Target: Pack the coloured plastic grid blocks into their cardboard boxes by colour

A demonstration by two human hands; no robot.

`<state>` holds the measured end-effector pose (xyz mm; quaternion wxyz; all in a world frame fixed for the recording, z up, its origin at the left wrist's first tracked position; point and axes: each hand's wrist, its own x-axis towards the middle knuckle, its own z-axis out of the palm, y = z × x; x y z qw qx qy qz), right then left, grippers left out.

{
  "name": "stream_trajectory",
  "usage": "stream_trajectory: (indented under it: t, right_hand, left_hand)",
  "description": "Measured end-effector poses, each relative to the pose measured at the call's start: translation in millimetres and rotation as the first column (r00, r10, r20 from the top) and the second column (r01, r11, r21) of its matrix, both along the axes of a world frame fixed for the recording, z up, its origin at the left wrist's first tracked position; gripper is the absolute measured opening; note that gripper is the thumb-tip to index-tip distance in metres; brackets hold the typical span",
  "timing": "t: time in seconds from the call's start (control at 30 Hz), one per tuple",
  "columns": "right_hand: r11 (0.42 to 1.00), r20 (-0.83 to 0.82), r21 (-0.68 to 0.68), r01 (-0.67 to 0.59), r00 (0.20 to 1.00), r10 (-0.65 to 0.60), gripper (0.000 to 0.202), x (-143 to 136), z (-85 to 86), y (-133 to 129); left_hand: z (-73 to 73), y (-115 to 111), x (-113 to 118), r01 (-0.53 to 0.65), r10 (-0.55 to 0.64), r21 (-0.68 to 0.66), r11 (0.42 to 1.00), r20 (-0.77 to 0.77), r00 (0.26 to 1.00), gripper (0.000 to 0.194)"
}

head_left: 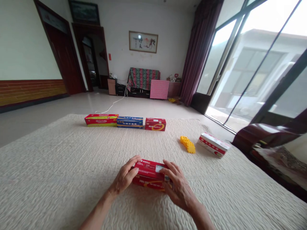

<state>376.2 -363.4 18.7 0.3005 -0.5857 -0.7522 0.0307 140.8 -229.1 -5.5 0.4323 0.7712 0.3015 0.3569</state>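
A red cardboard box (pixel 148 171) with white print and a yellow-orange curved mark lies on the cream quilted cover (pixel 96 179), close in front of me. My left hand (pixel 124 176) grips its left end, with the thumb near the top edge. At the right end, my right hand (pixel 178 183) holds the box with bent fingers over the top and side. Farther off stand a red and yellow-green box (pixel 101 120), a blue box (pixel 129 122) and a smaller red box (pixel 155 124) in a row. The first two touch or nearly touch; a small gap precedes the third.
Yellow connected plastic pieces (pixel 187 144) lie to the right, beside a white and red box (pixel 214 145) set at an angle. A dark wooden armrest (pixel 254 134) borders the cover's right side. Beyond are a tiled floor (pixel 141 107) and a white cable (pixel 115 102).
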Motion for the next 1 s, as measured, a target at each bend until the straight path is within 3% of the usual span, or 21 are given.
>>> stream_trajectory:
  t: [0.17,0.3,0.4,0.53,0.67,0.77,0.87,1.0]
  right_hand:
    - [0.991,0.009,-0.127,-0.032,0.999,0.033,0.043,3,23.4,5]
    - [0.968,0.042,-0.245,-0.046,0.997,0.058,0.039,11,46.3,13]
    - [0.971,0.118,-0.236,-0.031,0.991,0.060,0.045,29,59.4,31]
    - [0.983,0.307,-0.143,0.115,0.949,-0.067,0.064,77,77.4,79]
    - [0.948,0.439,-0.157,0.277,0.879,-0.185,0.058,144,98.4,138]
    - [0.926,0.489,-0.137,0.352,0.837,-0.245,0.053,194,106.0,177]
    - [0.904,0.520,-0.123,0.409,0.803,-0.293,0.063,236,99.9,212]
    - [0.887,0.498,-0.143,0.440,0.806,-0.320,0.069,278,74.2,254]
  left_hand:
    - [32.5,18,-3,0.232,-0.143,0.173,0.957,-0.413,0.899,0.071]
    - [49.0,26,12,0.329,-0.197,0.221,0.918,-0.464,0.863,0.068]
    - [61.4,44,37,0.356,-0.220,0.252,0.900,-0.442,0.870,0.061]
    - [77.1,87,99,0.333,-0.179,0.405,0.852,-0.371,0.911,0.056]
    - [92.2,137,182,0.316,-0.037,0.600,0.735,-0.430,0.902,0.047]
    - [101.1,173,240,0.334,-0.004,0.635,0.697,-0.462,0.887,0.042]
    - [101.2,201,289,0.344,0.052,0.654,0.673,-0.506,0.861,0.039]
    - [85.2,231,336,0.353,0.126,0.647,0.676,-0.573,0.810,0.036]
